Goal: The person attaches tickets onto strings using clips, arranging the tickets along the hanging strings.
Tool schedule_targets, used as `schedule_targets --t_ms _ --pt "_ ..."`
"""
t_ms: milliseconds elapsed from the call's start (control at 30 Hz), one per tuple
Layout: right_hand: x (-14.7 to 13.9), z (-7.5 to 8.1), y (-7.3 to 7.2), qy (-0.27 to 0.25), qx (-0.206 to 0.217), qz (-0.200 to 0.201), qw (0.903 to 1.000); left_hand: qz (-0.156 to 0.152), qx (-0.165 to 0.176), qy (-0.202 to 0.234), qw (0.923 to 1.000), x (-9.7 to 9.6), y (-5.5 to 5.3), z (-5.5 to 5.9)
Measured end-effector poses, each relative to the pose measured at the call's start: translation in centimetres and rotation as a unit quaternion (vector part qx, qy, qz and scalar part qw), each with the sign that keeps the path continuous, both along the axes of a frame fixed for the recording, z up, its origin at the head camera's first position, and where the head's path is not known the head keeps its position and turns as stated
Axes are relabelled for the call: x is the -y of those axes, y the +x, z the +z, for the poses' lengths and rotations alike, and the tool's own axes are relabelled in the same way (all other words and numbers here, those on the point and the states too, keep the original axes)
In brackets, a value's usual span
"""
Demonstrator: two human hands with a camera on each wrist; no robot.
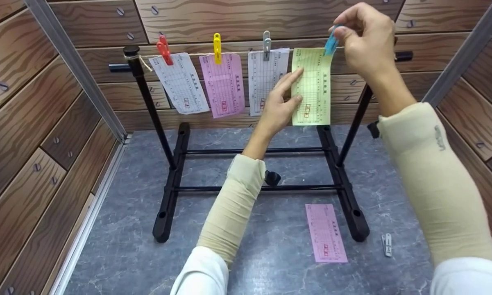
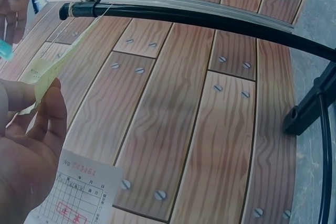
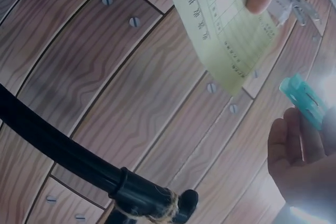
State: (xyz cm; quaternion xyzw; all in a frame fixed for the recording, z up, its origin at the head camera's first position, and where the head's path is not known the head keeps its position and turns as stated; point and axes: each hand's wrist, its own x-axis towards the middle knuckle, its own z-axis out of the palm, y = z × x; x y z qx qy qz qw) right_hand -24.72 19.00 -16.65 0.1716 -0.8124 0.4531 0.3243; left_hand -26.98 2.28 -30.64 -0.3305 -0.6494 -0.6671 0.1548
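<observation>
My left hand pinches a yellow-green printed slip near its left edge, thumb in front, holding it upright against the string. The left wrist view shows the slip edge-on between thumb and fingers. My right hand pinches a blue clothespin by its upper end. In the head view the pin's lower end overlaps the slip's top right corner. In the right wrist view the clothespin stands apart from the paper's corner.
A red clothespin, a yellow one and a grey one hold slips on the string. The black stand carries the string between its posts. A pink slip and a pale clothespin lie on the grey tabletop.
</observation>
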Motion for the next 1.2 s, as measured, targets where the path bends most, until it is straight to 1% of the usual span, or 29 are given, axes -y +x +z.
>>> schedule_targets --t_ms 67,200,300,433,567,700,800,933,1067,1167,1200 --pt "0.1 0.1 -0.7 -0.008 -0.006 -0.006 0.9999 0.001 0.006 0.0 1.0 0.0 0.0 0.0" --pt "0.4 0.1 -1.7 -0.017 -0.004 -0.006 0.9998 0.0 0.014 -0.004 0.9999 0.0 -0.2 0.0" --pt "0.5 0.0 -2.1 -0.013 0.002 -0.008 0.9999 0.0 0.009 -0.009 0.9999 -0.1 -0.4 -0.1" --pt "0.8 -0.1 -2.5 -0.009 0.019 -0.003 0.9998 0.009 0.002 -0.012 0.9999 -0.1 -0.5 -0.1" --pt "1.0 0.0 -2.9 -0.02 0.043 0.006 0.9988 0.013 0.002 -0.012 0.9998 -0.1 -0.5 -0.1" --pt "1.1 -0.1 -3.2 0.005 0.058 0.006 0.9983 0.005 0.002 -0.006 1.0 -0.1 -0.3 0.0" --pt "1.2 -0.2 -3.3 0.035 0.071 0.0 0.9969 -0.004 -0.003 0.008 1.0 -0.1 -0.3 0.0" --pt "1.3 -0.3 -3.3 0.053 0.086 -0.003 0.9949 -0.011 -0.013 0.023 0.9996 -0.2 -0.3 -0.1" --pt "1.5 -0.3 -3.2 0.068 0.092 -0.001 0.9934 -0.01 -0.015 0.021 0.9996 -0.1 -0.4 -0.1" --pt "1.4 -0.3 -3.0 0.075 0.107 0.003 0.9915 -0.006 -0.005 0.014 0.9999 0.0 -0.4 -0.1" --pt "1.3 -0.3 -3.0 0.079 0.114 0.005 0.9903 -0.006 -0.001 0.012 0.9999 0.1 0.0 0.2"
